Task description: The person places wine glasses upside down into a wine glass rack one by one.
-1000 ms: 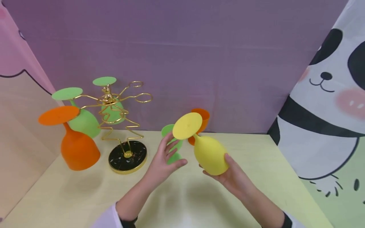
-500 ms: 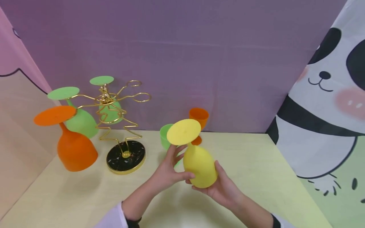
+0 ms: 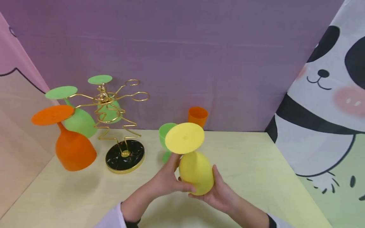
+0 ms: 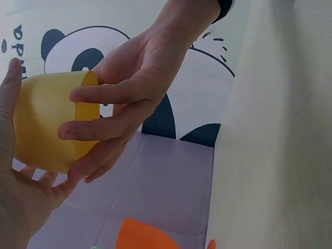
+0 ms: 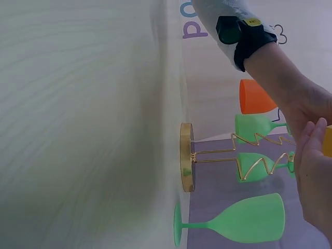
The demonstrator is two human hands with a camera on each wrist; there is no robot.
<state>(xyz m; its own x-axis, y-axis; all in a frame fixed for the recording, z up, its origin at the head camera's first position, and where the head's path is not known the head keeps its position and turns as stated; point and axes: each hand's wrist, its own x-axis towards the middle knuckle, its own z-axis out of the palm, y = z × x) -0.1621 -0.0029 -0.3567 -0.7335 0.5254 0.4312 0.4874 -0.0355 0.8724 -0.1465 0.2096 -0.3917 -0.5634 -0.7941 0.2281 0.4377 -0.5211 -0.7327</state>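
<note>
Both hands hold a yellow plastic wine glass [image 3: 196, 175] upside down above the table, its round foot tilted up toward the camera. My left hand [image 3: 166, 180] curls thumb and fingers round the bowl from the left. On the other side, my right hand [image 3: 220, 194] grips the bowl near its rim; in the left wrist view several of its fingers [image 4: 104, 129] lie across the rim. Behind the yellow glass, a green wine glass [image 3: 166, 134] and an orange one [image 3: 198, 116] stand upright, both partly hidden.
To the left stands a gold wire glass rack [image 3: 132, 123] on a round black base [image 3: 125, 155]. Two green glasses [image 3: 81, 123] and an orange glass [image 3: 74, 152] hang upside down from it. Two of its wire loops on the right are bare. A purple cloth [image 3: 242, 79] backs the table.
The yellow glass has come down and slightly left, toward my body. My left hand, earlier spread beside it, has closed round the bowl; the right hand has kept its grip.
</note>
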